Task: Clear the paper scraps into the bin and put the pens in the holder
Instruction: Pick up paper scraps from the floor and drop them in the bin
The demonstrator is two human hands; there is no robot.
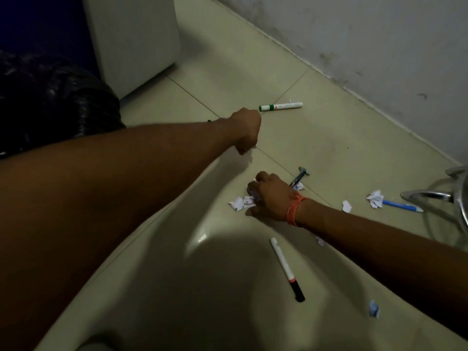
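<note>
Gathering white paper scraps (pixel 239 202) on the tiled floor (pixel 329 138), the right hand (pixel 269 196) curls its fingers over the pile. The left hand (pixel 247 130) is fisted above the floor, possibly pinching a scrap; I cannot tell. Green marker (pixel 280 106), black-capped pen (pixel 286 268) and blue pen (pixel 402 206) lie well apart.

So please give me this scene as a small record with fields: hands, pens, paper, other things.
left hand: fist above the floor, a bit of white at the fingers
right hand: gathering paper scraps
pens on floor: green marker, black-capped pen, blue pen, dark pen
loose paper: ball at the blue pen, scrap, scrap
other: black bag at left, metal frame at right
</note>
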